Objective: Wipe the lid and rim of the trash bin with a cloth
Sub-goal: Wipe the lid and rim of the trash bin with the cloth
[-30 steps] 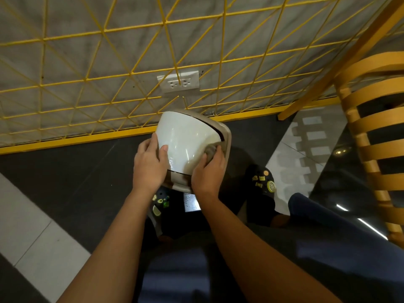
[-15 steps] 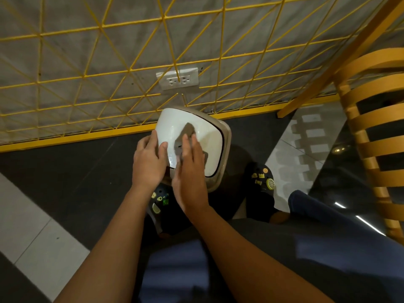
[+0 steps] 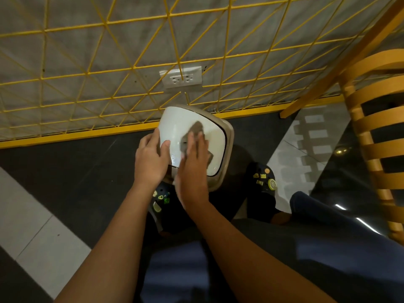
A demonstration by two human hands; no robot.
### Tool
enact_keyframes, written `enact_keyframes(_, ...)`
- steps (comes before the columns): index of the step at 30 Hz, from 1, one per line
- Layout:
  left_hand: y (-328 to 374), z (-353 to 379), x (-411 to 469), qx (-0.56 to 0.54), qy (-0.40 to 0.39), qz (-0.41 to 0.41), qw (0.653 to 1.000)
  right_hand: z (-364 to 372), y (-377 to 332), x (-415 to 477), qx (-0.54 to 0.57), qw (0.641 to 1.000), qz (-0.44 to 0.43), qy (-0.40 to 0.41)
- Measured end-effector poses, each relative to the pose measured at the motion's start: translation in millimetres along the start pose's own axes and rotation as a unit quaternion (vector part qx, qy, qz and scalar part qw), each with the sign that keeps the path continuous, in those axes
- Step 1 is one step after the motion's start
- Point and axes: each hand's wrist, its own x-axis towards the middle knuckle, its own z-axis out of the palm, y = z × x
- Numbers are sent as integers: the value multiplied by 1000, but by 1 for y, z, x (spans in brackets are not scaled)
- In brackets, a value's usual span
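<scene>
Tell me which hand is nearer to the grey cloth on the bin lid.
Right. The right hand lies flat on the cloth, pressing it to the lid; the left hand holds the lid's left edge, apart from the cloth.

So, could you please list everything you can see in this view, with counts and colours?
Lid: 1, white, on the bin.
Bin rim: 1, beige, around the lid.
Cloth: 1, grey, on the lid.
Wall socket: 1, white, behind the grid.
Wire grid: 1, yellow, over the grey wall.
Slatted frame: 1, orange wood, far right.
Floor: 1, dark, pale tiles at left.
Shoes: 2, black with charms, below the bin.
Left hand: 1, holds the lid's left edge.
Right hand: 1, flat, presses the cloth.
</scene>
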Motion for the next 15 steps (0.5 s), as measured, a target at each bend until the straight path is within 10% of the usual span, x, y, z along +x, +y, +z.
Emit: enact_keyframes(15,0,-4,0,-9,-9,12,1000,-29,7,82,-58,991,-106,-54)
